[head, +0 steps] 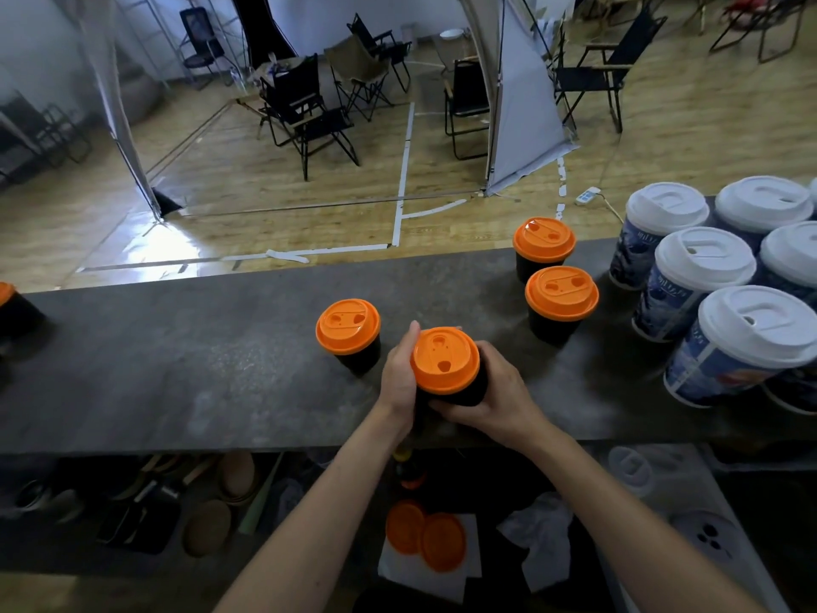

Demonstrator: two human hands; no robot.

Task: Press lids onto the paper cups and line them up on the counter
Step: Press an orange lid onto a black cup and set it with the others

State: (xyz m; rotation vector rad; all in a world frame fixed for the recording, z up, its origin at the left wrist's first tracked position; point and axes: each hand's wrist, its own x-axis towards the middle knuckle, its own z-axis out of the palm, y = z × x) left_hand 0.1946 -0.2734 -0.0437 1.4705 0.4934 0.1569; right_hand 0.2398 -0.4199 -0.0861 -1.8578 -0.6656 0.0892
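Observation:
A black paper cup with an orange lid (pixel 444 360) is in front of me over the grey counter (pixel 221 356). My left hand (pixel 398 380) wraps its left side, thumb up along the lid rim. My right hand (pixel 495 398) grips its right side and bottom. Whether the cup touches the counter is hidden by my hands. Three more orange-lidded black cups stand on the counter: one just left (pixel 348 327), two at the right (pixel 561 294) (pixel 544 240). Another orange-lidded cup (pixel 6 298) shows at the far left edge.
Several taller blue printed cups with white lids (pixel 703 265) crowd the counter's right end. On a lower shelf lie two loose orange lids (pixel 424 539) on white paper, crumpled tissue (pixel 544 533) and clear lids (pixel 632 471). Folding chairs stand on the wooden floor beyond.

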